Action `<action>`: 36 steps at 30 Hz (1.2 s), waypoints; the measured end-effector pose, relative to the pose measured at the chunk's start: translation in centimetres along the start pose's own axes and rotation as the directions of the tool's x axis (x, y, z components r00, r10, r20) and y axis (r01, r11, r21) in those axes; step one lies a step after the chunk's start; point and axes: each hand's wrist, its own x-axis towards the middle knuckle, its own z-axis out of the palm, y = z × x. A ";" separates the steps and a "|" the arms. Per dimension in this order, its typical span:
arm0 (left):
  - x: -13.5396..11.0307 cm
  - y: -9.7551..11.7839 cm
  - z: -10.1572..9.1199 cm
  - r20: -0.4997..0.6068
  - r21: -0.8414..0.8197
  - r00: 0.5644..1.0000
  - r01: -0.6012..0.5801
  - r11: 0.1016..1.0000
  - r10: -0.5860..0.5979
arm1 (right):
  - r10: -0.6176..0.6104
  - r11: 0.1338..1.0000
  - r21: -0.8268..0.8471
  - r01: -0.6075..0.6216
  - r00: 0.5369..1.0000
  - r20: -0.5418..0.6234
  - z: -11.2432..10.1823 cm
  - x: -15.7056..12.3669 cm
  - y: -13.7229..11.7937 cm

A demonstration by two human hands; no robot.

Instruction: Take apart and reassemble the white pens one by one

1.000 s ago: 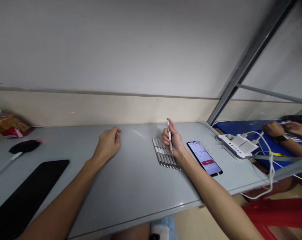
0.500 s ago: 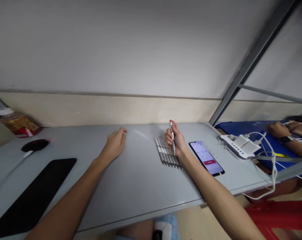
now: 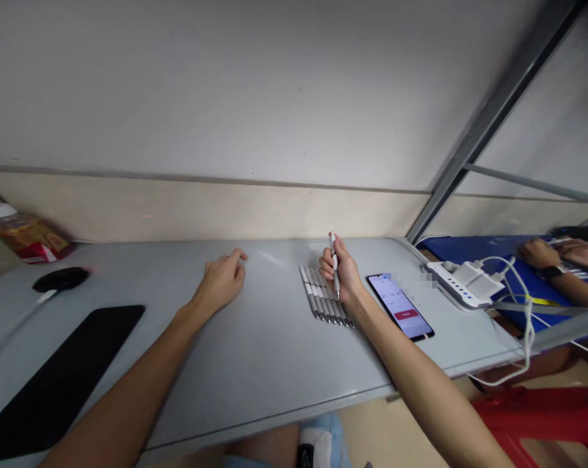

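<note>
My right hand (image 3: 343, 272) is closed around a silver and white pen (image 3: 333, 259), held upright with its tip pointing down. Just left of that hand, several matching pens (image 3: 321, 300) lie side by side in a neat row on the grey table (image 3: 255, 344). My left hand (image 3: 221, 281) rests on the table further left, fingers loosely curled with nothing in them. A phone (image 3: 399, 306) with a lit screen lies flat to the right of my right hand.
A white power strip (image 3: 462, 286) with plugs and cables sits at the table's right end. A black pad (image 3: 54, 377), a black mouse (image 3: 60, 278) and a red packet (image 3: 28, 239) are at the left. Another person's hands (image 3: 557, 252) work on a blue surface at far right.
The view shifted slightly. My right hand keeps the pen upright over the row of pens, and my left hand stays in place on the table.
</note>
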 end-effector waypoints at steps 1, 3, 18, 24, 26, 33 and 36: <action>0.1 -0.1 0.0 -0.015 -0.010 1.000 -0.013 1.000 0.013 | -0.002 1.000 -0.025 0.002 1.000 -0.006 0.1 0.0 0.0; 0.1 -0.2 0.2 -0.044 -0.021 0.998 -0.039 0.999 0.038 | 0.003 0.995 -0.099 -0.004 1.000 -0.010 0.3 -0.1 0.1; -0.3 -0.5 1.0 -0.028 -0.073 0.990 -0.142 0.987 0.140 | 0.017 0.120 -0.991 0.051 0.998 0.054 2.4 2.4 2.7; -0.4 0.2 1.1 -0.024 -0.034 0.994 -0.105 0.994 0.104 | -0.035 -0.356 -0.935 -0.004 0.999 0.009 2.8 2.8 2.9; -0.4 0.2 1.1 -0.008 -0.042 0.995 -0.104 0.994 0.104 | -0.052 -0.355 -0.935 -0.009 0.999 0.010 2.7 2.6 2.7; -0.4 -0.2 1.4 0.010 -0.131 0.983 -0.181 0.975 0.184 | -0.095 -0.362 -0.918 -0.163 0.986 -0.138 3.2 -0.7 1.4; -0.4 -0.1 1.4 -0.004 -0.175 0.976 -0.215 0.961 0.218 | -0.070 -0.372 -0.873 -0.316 0.947 -0.313 3.6 -2.1 1.3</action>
